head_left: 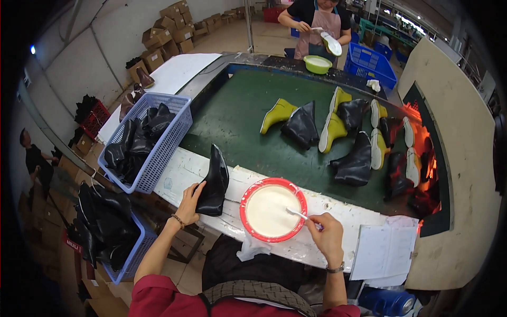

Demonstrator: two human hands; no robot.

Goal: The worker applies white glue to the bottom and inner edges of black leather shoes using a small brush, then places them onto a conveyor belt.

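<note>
My left hand point(188, 205) is closed around the lower part of a black boot point(215, 182), which it holds up over the white bench edge. In my right hand point(326, 236) is a small white-handled brush point(297, 213), its tip in the creamy white liquid of a red-rimmed bowl point(273, 236). The bowl stands on the bench between my hands. Whether the brush's bristles are under the liquid is hard to make out.
Black boots and yellow-green shoe uppers lie on the green conveyor belt point(237, 105), running toward a glowing oven opening point(422, 153). Blue baskets point(174, 142) of black boots stand left. Papers point(383, 251) lie right. Opposite, a co-worker point(322, 26) holds a white sole.
</note>
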